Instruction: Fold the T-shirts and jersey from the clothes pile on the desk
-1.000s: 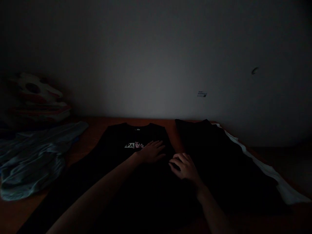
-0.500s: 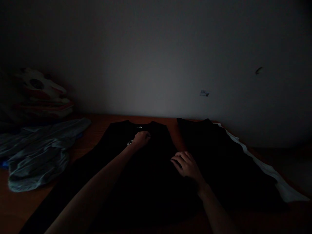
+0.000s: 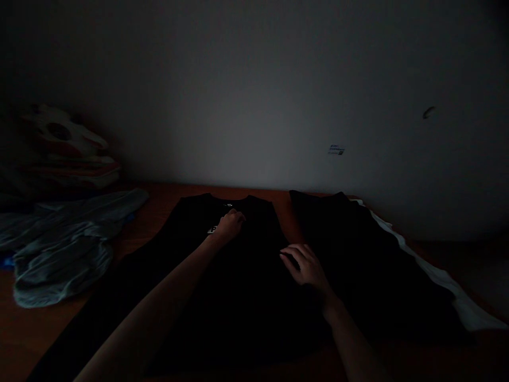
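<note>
A black long-sleeved shirt (image 3: pixel 246 297) lies spread out, its neckline towards the wall, with a small white print on the chest. Over the upper chest, just right of that print, my left hand (image 3: pixel 230 225) is closed with its fingers curled down on the cloth. My right hand (image 3: pixel 307 265) is at the shirt's right side, thumb and fingertips brought together in a pinch at the dark fabric. The scene is very dim, so the cloth between the fingers is hard to make out.
On the right, more black clothing (image 3: pixel 358 265) lies over a white garment (image 3: pixel 441 276). A crumpled grey garment (image 3: pixel 63 260) is at the left on the reddish-brown surface (image 3: pixel 159 199). Behind it sits a white-and-dark plush-like object (image 3: pixel 67 135). A pale wall (image 3: pixel 246 106) closes off the back.
The thumb and fingertips of my right hand have drawn closer together. My left hand stays on the chest, slightly shifted. The view has tilted a little.
</note>
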Demonstrator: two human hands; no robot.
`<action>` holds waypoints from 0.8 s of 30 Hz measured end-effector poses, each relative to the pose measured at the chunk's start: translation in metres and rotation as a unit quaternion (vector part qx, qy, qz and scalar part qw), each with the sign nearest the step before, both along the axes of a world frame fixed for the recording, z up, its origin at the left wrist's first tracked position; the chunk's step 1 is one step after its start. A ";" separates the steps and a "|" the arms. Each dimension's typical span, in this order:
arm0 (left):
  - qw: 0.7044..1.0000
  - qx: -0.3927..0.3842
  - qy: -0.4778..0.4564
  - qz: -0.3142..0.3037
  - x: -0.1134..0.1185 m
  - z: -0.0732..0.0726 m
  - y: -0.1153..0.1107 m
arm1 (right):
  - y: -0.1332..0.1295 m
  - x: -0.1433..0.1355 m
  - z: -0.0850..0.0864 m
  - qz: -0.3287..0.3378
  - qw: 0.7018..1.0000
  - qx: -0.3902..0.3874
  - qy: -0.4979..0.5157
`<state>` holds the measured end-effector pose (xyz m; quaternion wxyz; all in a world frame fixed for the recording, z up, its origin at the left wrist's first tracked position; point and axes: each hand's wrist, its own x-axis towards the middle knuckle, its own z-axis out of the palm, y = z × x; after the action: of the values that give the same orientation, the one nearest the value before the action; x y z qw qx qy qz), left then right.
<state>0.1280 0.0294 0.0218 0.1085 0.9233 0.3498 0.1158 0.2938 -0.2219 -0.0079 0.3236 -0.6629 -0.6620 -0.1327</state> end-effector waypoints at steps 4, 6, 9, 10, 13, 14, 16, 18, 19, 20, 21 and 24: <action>0.999 0.033 0.003 -0.020 -0.001 0.004 -0.009 | 0.001 0.004 -0.004 -0.011 0.999 -0.032 -0.029; 0.998 0.051 0.002 -0.048 -0.004 0.005 -0.017 | 0.001 0.005 -0.005 -0.009 0.999 -0.040 -0.033; 0.987 0.071 -0.001 -0.141 -0.012 -0.003 -0.033 | 0.002 0.005 -0.007 -0.009 0.999 -0.042 -0.032; 0.983 0.070 0.002 -0.170 -0.015 -0.007 -0.038 | 0.002 0.006 -0.008 -0.005 0.999 -0.042 -0.033; 0.979 0.041 0.017 -0.200 -0.024 -0.018 -0.048 | 0.003 0.007 -0.012 0.010 0.999 -0.035 -0.027; 0.980 0.032 0.020 -0.197 -0.027 -0.019 -0.049 | 0.003 0.008 -0.014 0.011 0.999 -0.031 -0.024; 0.981 0.018 0.024 -0.192 -0.036 -0.017 -0.051 | 0.003 0.009 -0.015 0.009 0.999 -0.024 -0.019; 0.980 0.011 0.022 -0.199 -0.049 -0.010 -0.052 | 0.003 0.010 -0.016 0.014 1.000 -0.018 -0.015; 0.979 0.009 0.013 -0.205 -0.058 -0.005 -0.051 | 0.003 0.010 -0.015 0.018 1.000 -0.017 -0.012; 0.978 0.009 0.002 -0.209 -0.068 0.000 -0.049 | 0.003 0.010 -0.015 0.021 1.000 -0.018 -0.010; 0.978 0.011 -0.012 -0.208 -0.080 0.005 -0.045 | 0.003 0.010 -0.015 0.023 1.000 -0.018 -0.008; 0.986 0.038 -0.036 -0.155 -0.120 0.010 -0.025 | 0.004 0.010 -0.015 0.017 1.000 -0.020 -0.007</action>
<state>0.0081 0.0045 0.0314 0.1021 0.9652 0.1934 0.1437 0.3034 -0.2177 -0.0232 0.3078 -0.6567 -0.6782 -0.1185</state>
